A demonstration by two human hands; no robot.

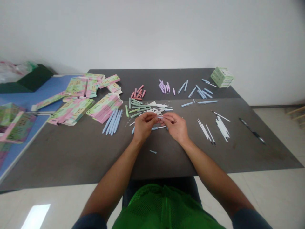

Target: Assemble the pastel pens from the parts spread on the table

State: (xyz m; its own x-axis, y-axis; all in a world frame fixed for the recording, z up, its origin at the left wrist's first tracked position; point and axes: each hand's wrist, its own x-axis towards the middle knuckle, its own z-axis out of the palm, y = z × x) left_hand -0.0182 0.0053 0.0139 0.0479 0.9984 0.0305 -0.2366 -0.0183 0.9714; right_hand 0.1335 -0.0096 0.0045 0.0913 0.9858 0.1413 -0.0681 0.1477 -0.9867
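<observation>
My left hand and my right hand meet over the middle of the table, fingertips pinched together on a small light-blue pen part. Fingers hide most of this part. Just beyond my hands lies a loose pile of white refills, beside dark green pen barrels. Under my fingers, a blue pen piece with a white refill rests on the table. A small blue pen clip lies nearer to me, between my forearms. Left of my left hand, several light-blue pens lie side by side.
Pink-green cartons cover the table's left side. Red, purple and blue pen parts lie farther back. White refills and a black pen lie at right. A green-white box stands at the back right.
</observation>
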